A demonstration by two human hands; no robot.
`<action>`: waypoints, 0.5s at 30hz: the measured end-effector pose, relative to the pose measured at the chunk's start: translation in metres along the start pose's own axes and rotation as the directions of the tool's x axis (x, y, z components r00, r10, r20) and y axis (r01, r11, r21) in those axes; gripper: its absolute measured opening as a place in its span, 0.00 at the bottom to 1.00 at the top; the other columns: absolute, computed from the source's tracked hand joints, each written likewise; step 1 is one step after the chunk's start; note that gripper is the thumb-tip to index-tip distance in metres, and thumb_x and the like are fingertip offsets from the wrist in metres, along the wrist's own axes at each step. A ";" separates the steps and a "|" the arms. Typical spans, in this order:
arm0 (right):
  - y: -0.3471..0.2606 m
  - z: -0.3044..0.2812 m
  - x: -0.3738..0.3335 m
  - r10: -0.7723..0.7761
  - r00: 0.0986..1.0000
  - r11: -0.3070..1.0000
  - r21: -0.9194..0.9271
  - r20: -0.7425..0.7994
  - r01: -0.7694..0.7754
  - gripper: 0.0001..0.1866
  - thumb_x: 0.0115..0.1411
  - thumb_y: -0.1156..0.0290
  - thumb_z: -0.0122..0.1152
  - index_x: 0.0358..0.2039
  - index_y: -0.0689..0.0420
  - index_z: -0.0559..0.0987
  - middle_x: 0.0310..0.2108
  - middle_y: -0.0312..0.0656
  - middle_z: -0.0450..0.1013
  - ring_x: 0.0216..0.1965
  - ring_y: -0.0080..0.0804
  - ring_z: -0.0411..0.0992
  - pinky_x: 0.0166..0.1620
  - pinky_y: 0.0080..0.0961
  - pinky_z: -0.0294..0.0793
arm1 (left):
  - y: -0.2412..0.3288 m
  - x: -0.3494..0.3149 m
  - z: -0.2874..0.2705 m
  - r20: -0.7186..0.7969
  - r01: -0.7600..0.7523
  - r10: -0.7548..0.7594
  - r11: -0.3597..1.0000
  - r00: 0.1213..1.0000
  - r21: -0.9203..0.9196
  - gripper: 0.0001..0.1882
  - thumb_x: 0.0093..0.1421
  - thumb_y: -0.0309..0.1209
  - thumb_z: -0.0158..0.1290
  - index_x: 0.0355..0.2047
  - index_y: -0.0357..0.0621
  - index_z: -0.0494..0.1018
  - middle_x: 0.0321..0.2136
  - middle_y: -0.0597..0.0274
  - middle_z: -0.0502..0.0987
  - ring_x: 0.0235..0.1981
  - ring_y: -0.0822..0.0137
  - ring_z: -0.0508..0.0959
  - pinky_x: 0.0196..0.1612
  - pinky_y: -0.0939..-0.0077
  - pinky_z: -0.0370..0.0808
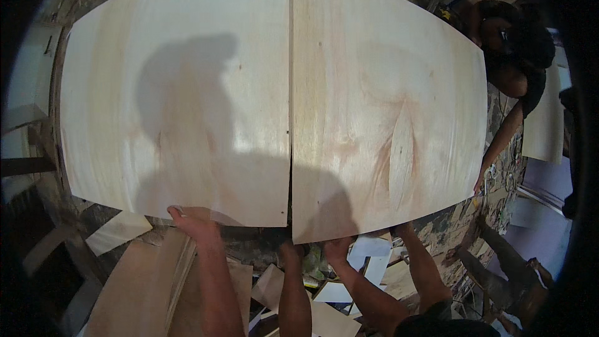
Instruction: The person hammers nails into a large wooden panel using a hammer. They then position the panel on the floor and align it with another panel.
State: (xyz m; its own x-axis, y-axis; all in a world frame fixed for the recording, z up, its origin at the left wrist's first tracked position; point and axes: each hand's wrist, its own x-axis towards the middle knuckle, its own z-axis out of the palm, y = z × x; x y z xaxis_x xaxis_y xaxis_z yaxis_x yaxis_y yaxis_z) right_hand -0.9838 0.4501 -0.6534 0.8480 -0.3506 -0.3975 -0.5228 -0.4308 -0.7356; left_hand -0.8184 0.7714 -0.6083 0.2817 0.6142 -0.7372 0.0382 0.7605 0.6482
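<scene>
Two large pale plywood sheets lie side by side, the left sheet (pixel 262 112) and the right sheet (pixel 324 87). A narrow dark gap runs between them, and the right sheet's near edge sits lower in view. My left hand (pixel 193 221) holds the near edge of the left sheet, thumb on top and the other fingers hidden beneath. My right hand (pixel 340 249) is closed at the near edge of the right sheet, its fingertips hidden under the wood. A reddish, pointed grain mark shows on the right sheet. My shadow falls across both.
A person (pixel 530 50) crouches at the far right, one hand (pixel 479 184) at the right sheet's edge. Another person's limbs (pixel 499 274) show lower right. Plywood offcuts (pixel 137 274) and white scraps (pixel 374 268) litter the ground nearby. A dark wooden frame (pixel 68 249) stands at left.
</scene>
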 end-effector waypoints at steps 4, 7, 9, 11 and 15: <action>0.029 0.013 0.003 -0.051 0.997 0.997 0.053 0.058 0.048 0.22 0.61 0.65 0.62 0.54 0.59 0.75 0.52 0.47 0.75 0.55 0.47 0.72 0.58 0.44 0.69 | 0.016 0.017 0.005 -0.062 -0.026 0.027 1.000 0.998 0.007 0.36 0.69 0.55 0.38 0.68 0.44 0.59 0.66 0.55 0.63 0.65 0.51 0.63 0.67 0.52 0.59; 0.053 0.018 0.001 -0.083 0.988 0.979 -0.173 0.129 0.105 0.23 0.60 0.58 0.62 0.53 0.57 0.77 0.53 0.48 0.74 0.57 0.51 0.69 0.60 0.51 0.64 | 0.028 0.034 0.004 -0.077 -0.047 0.050 0.998 0.996 0.041 0.35 0.68 0.55 0.38 0.67 0.45 0.60 0.65 0.55 0.63 0.64 0.51 0.64 0.66 0.52 0.60; 0.063 0.019 0.002 -0.175 0.967 0.839 -0.487 0.184 0.244 0.24 0.61 0.55 0.60 0.53 0.55 0.78 0.54 0.48 0.74 0.58 0.52 0.68 0.61 0.53 0.62 | 0.034 0.042 0.000 -0.113 -0.090 0.107 0.984 0.988 0.152 0.35 0.68 0.54 0.38 0.66 0.44 0.60 0.65 0.55 0.64 0.64 0.51 0.64 0.67 0.52 0.60; 0.066 0.019 0.003 -0.314 0.909 0.531 -0.743 0.275 0.408 0.25 0.61 0.54 0.60 0.53 0.54 0.78 0.55 0.47 0.74 0.59 0.52 0.67 0.62 0.53 0.60 | 0.034 0.042 -0.004 -0.139 -0.090 0.107 0.988 0.984 0.126 0.35 0.68 0.55 0.40 0.66 0.43 0.60 0.64 0.54 0.64 0.63 0.51 0.64 0.66 0.50 0.60; 0.064 0.018 0.006 -0.088 0.964 0.826 -0.522 0.253 0.212 0.26 0.60 0.53 0.60 0.55 0.54 0.77 0.56 0.48 0.72 0.60 0.52 0.67 0.62 0.54 0.60 | 0.019 -0.005 -0.007 0.057 -0.060 0.050 0.979 0.997 0.194 0.37 0.66 0.51 0.48 0.66 0.38 0.58 0.65 0.47 0.61 0.63 0.49 0.64 0.66 0.46 0.60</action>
State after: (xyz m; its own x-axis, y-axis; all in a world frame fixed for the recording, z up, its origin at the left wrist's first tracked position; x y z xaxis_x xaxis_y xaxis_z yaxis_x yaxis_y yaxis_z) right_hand -1.0106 0.4358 -0.7125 0.8849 -0.0897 -0.4571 -0.2970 -0.8646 -0.4052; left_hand -0.8256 0.7844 -0.5940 0.3378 0.6385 -0.6915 0.2066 0.6665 0.7163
